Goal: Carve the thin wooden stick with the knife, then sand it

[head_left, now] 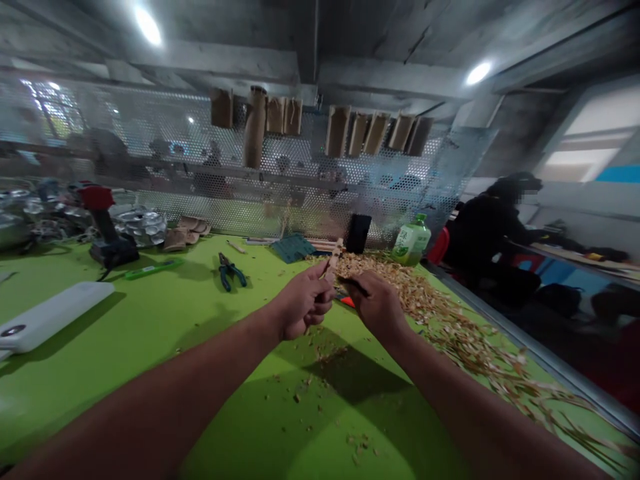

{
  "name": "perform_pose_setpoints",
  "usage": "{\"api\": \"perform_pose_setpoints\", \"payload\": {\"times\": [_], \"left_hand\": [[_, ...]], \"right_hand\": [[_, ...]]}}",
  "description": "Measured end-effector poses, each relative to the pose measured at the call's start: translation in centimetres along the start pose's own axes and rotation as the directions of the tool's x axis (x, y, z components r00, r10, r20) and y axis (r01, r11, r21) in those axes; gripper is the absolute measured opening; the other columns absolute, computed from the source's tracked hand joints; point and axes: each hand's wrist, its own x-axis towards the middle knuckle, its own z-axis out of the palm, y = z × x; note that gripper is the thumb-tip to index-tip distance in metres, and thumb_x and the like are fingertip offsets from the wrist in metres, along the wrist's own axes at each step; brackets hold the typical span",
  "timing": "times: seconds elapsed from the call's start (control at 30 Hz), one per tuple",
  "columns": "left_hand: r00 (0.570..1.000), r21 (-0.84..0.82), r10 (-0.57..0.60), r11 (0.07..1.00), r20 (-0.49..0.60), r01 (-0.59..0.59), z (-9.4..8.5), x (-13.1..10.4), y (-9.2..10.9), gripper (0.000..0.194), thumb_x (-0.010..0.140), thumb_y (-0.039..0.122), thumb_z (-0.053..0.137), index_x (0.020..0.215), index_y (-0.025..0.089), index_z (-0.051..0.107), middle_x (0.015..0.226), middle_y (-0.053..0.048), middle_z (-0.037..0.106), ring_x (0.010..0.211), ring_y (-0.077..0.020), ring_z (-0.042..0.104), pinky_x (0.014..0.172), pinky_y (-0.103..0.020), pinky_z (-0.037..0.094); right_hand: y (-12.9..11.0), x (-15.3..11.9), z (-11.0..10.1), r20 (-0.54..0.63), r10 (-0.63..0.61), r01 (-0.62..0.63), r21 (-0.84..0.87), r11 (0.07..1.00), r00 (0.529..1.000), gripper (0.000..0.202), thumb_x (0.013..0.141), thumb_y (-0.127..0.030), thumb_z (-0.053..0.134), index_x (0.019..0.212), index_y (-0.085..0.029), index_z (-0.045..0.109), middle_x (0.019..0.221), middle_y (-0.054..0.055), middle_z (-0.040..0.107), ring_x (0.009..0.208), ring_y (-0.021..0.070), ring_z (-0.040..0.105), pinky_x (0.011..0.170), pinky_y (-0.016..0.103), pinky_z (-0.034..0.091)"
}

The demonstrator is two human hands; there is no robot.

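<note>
My left hand (307, 300) is closed around a pale, narrow piece of wood (337, 253), which sticks up and away past the thumb. Close beside it, my right hand (377, 303) is curled around a dark, narrow tool (354, 285). Its tip lies near the wood, but I cannot tell whether they touch or what kind of blade it has. A small orange-red object (347, 302) shows between the two hands, partly hidden. Small wood chips (330, 353) lie scattered on the green tabletop (240, 400) below them.
Wood shavings (435, 300) heap along the right side, by a green-labelled bottle (413, 240) and a black upright phone-like slab (359, 233). Pliers (230, 272), a cordless drill (105, 223), a green cutter (153, 269) and a white bar (57, 317) lie left. A person (493, 227) sits at right.
</note>
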Motion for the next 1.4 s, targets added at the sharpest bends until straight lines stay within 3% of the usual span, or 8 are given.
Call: {"api": "perform_pose_setpoints", "payload": {"times": [0.13,0.37,0.57,0.67,0.83,1.0,1.23,1.4], "left_hand": [[0.998,0.020,-0.040,0.999,-0.043,0.041,-0.1,0.1,-0.6,0.020,0.084,0.032,0.057,0.099,0.027,0.045,0.056,0.011,0.033,0.034,-0.0034,0.020,0.030,-0.012,0.013],[0.999,0.076,-0.011,0.997,-0.035,0.014,1.4,-0.1,-2.2,0.018,0.081,0.031,0.059,0.094,0.023,0.048,0.048,0.012,0.029,0.033,-0.0050,0.021,0.031,-0.015,0.016],[0.997,0.000,0.015,1.000,-0.070,-0.015,1.9,-0.7,-0.8,0.012,0.084,0.026,0.053,0.094,0.021,0.047,0.054,0.011,0.033,0.034,-0.0031,0.022,0.032,-0.014,0.015],[0.994,-0.016,0.102,0.995,-0.036,-0.103,1.8,-1.1,0.3,0.013,0.085,0.024,0.053,0.097,0.022,0.047,0.055,0.011,0.033,0.035,-0.0033,0.021,0.032,-0.014,0.016],[0.993,-0.014,0.082,0.996,-0.080,-0.083,1.3,-0.7,-0.1,0.012,0.084,0.023,0.053,0.094,0.022,0.046,0.056,0.010,0.035,0.034,-0.0031,0.021,0.031,-0.015,0.014],[0.995,0.033,0.022,0.999,-0.095,-0.019,1.8,-0.2,-1.8,0.016,0.083,0.031,0.058,0.095,0.023,0.048,0.048,0.012,0.032,0.032,-0.0040,0.021,0.031,-0.015,0.012],[0.990,0.021,0.107,0.994,-0.086,-0.106,2.3,-0.9,-0.7,0.017,0.085,0.030,0.056,0.097,0.022,0.048,0.053,0.011,0.034,0.034,-0.0031,0.021,0.031,-0.014,0.016],[0.981,0.007,0.147,0.989,-0.128,-0.147,0.8,-0.5,-0.3,0.012,0.084,0.025,0.054,0.093,0.023,0.046,0.055,0.010,0.034,0.034,-0.0030,0.021,0.031,-0.014,0.016]], "right_hand": [[-0.3,0.4,-0.6,-0.160,-0.043,0.047,0.019,0.999,0.986,0.013,0.088,-0.020,0.056,0.094,-0.021,0.068,0.083,0.006,0.067,0.081,0.0194,0.061,0.074,0.033,0.049],[-0.3,-0.1,-0.4,-0.066,-0.097,0.094,-0.045,0.995,0.993,0.018,0.090,-0.020,0.053,0.102,-0.023,0.067,0.089,0.007,0.066,0.082,0.0188,0.061,0.072,0.031,0.050],[2.0,-0.2,0.1,0.019,-0.112,0.114,-0.144,0.983,0.994,0.019,0.090,-0.022,0.050,0.096,-0.019,0.068,0.081,0.007,0.063,0.074,0.0183,0.058,0.065,0.029,0.047],[3.0,0.2,0.0,-0.012,-0.067,0.064,-0.191,0.980,0.998,0.022,0.091,-0.023,0.048,0.080,-0.019,0.067,0.070,0.005,0.060,0.064,0.0170,0.054,0.060,0.028,0.046],[0.8,0.8,-0.6,-0.202,-0.110,0.095,-0.080,0.992,0.973,0.014,0.090,-0.021,0.054,0.094,-0.021,0.067,0.082,0.005,0.066,0.079,0.0193,0.060,0.073,0.033,0.050],[-0.9,0.3,-0.2,-0.104,-0.163,0.164,-0.004,0.987,0.981,0.019,0.091,-0.019,0.052,0.103,-0.023,0.066,0.089,0.006,0.066,0.085,0.0195,0.061,0.075,0.033,0.051],[2.4,0.1,0.0,0.014,-0.098,0.099,-0.134,0.986,0.995,0.018,0.091,-0.023,0.051,0.090,-0.020,0.068,0.076,0.006,0.062,0.072,0.0192,0.057,0.065,0.031,0.049],[2.3,0.6,-0.4,-0.122,-0.057,0.043,-0.109,0.993,0.991,0.017,0.091,-0.024,0.052,0.089,-0.020,0.068,0.077,0.006,0.063,0.076,0.0201,0.058,0.070,0.034,0.050]]}}
